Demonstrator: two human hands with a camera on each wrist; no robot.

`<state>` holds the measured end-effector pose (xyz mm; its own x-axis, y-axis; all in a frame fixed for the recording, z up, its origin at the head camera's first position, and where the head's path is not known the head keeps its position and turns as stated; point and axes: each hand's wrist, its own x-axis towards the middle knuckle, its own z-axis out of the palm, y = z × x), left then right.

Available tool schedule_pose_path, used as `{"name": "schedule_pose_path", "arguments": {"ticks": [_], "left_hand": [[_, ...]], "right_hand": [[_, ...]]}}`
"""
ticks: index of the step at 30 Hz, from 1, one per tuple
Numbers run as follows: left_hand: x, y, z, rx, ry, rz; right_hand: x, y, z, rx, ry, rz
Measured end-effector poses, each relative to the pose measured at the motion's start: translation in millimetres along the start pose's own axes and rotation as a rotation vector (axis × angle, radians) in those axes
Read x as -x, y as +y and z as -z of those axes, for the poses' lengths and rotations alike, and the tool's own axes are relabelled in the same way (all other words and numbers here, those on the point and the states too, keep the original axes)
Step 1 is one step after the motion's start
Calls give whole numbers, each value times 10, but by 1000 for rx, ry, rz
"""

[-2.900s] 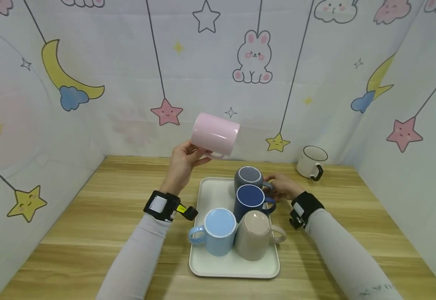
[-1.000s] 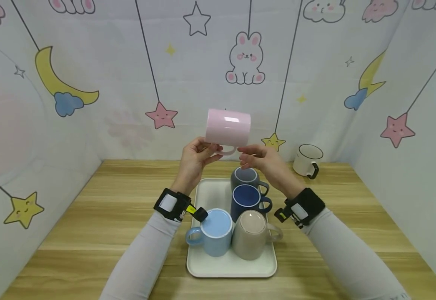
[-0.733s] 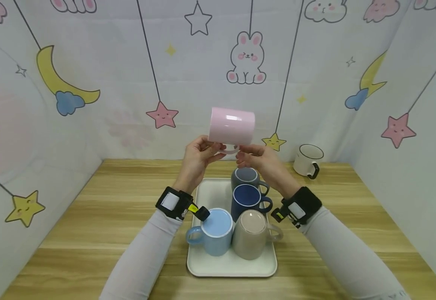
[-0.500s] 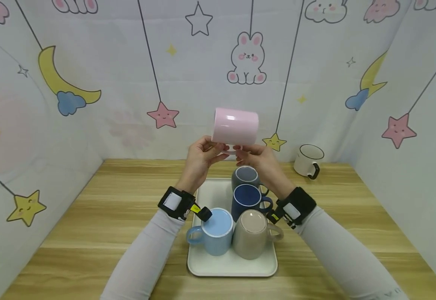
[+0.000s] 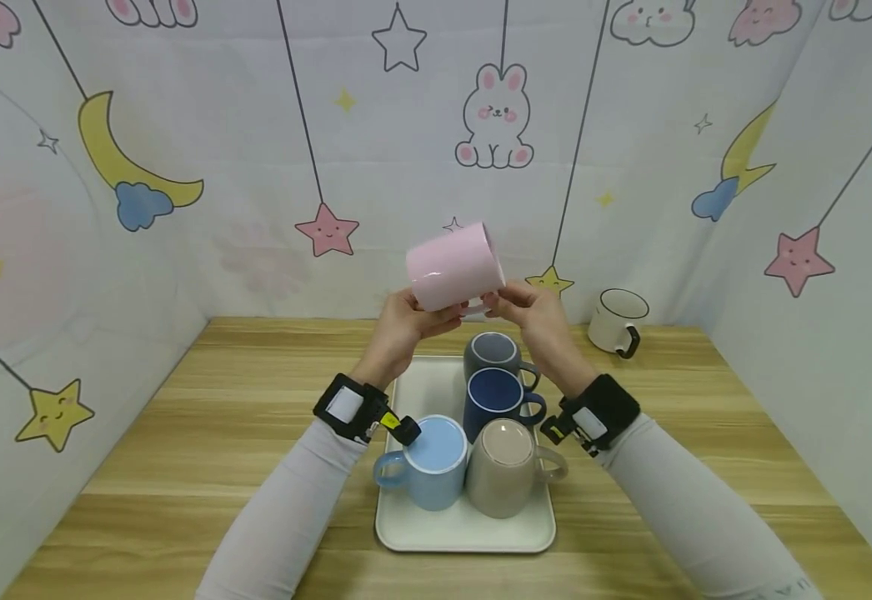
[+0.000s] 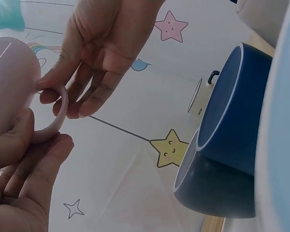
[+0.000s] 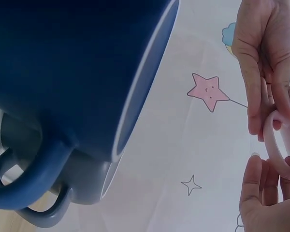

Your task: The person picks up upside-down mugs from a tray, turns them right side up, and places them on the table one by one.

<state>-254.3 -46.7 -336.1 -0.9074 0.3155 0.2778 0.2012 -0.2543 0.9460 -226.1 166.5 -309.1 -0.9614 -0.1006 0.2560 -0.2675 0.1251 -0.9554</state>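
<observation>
On the tray (image 5: pixel 466 536), a hand could pass along the near strip or into the far left corner; elsewhere the blue mug (image 5: pixel 436 467), tan mug (image 5: pixel 502 471) (its handle juts over the right edge), navy mug (image 5: pixel 490 404) and grey mug (image 5: pixel 492 354) block it. Above the far end, the pink mug (image 5: pixel 453 271), left hand (image 5: pixel 402 327) and right hand (image 5: pixel 539 321) bar the way.

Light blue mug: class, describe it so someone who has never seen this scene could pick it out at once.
On the wooden table sits a pale tray. At its near end, a beige mug stands upside down on the right, and the light blue mug beside it on the left. Its handle points left, whereas the beige mug, navy mug and grey mug have theirs pointing right.
</observation>
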Motion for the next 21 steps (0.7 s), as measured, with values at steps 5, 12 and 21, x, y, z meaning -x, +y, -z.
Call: {"name": "schedule_pose_path", "arguments": {"ticks": [5,12,21], "left_hand": [[18,5,-16,-12,-35,24],[-3,32,2,2,-80,104],[-5,49,77,18,-143,198]], "right_hand": [[15,-29,-10,-25,30,-5],[33,-46,-16,-98,7,33],[53,-55,-25,-167,-29,4]]}}
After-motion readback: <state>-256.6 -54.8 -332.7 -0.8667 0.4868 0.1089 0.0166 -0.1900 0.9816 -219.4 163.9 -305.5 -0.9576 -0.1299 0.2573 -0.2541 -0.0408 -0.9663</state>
